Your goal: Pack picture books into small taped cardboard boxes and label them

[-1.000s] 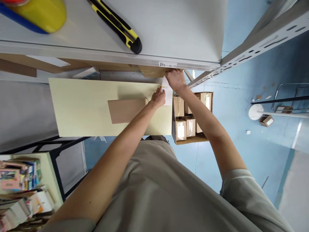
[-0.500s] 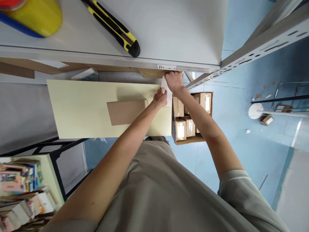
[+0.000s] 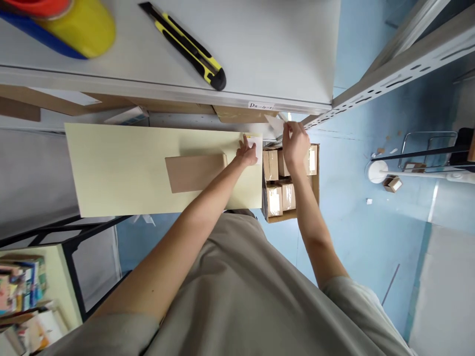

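Note:
My left hand (image 3: 248,153) rests at the right end of a cream tabletop (image 3: 118,168), fingers apart, pressing on a white sheet of paper (image 3: 259,147). A small yellow mark shows at that sheet's top edge. My right hand (image 3: 296,143) is raised beyond the tabletop's right edge, its fingers pinched on a white piece of paper (image 3: 275,123) that tilts up to the left. On the tabletop, left of my left hand, lies a closed brown cardboard box (image 3: 195,173), partly covered by my left forearm.
An open carton (image 3: 315,188) of several small taped boxes stands right of the tabletop. Above it, a grey shelf (image 3: 274,44) carries a yellow-black utility knife (image 3: 189,47) and a yellow container (image 3: 89,29). A perforated metal post (image 3: 393,74) rises at right; books (image 3: 22,282) lie lower left.
My right hand has moved right and slightly down, away from the left hand, with a white piece of paper pulled along. My left hand stays on the sheet, its fingers now more spread.

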Available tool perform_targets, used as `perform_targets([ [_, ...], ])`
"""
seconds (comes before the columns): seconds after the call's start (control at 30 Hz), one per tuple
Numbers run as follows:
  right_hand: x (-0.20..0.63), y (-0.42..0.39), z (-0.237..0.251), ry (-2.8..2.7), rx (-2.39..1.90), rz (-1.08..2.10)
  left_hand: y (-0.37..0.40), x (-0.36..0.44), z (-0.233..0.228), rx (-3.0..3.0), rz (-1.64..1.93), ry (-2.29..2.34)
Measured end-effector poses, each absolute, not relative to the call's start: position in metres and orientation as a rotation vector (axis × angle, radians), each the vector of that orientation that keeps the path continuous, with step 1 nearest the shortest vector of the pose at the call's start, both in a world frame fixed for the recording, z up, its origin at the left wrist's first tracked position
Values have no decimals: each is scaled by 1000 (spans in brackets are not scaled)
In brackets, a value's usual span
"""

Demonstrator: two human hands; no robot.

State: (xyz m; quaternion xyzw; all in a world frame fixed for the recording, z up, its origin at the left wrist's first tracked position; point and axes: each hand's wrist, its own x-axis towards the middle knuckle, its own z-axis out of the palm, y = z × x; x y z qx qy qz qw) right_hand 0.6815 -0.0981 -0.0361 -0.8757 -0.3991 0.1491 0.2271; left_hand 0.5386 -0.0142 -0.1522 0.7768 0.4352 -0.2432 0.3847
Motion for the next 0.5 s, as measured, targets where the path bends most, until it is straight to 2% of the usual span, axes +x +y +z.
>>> perform_targets([
  [0.1,643,-135,-12,-1032,-2235,587,-17,509,-131,1779,-278,1074],
  [0.2,610,-156,3,-889,-1996,777,-22,444,-100,1371,20,924],
  [0.37,578,-151,15,-734,-1799,1012,-36,317,-39,1066,222,849],
  [0.5,546,-132,23,-815,-1762,1095,-41,250,-7,1014,326,827],
])
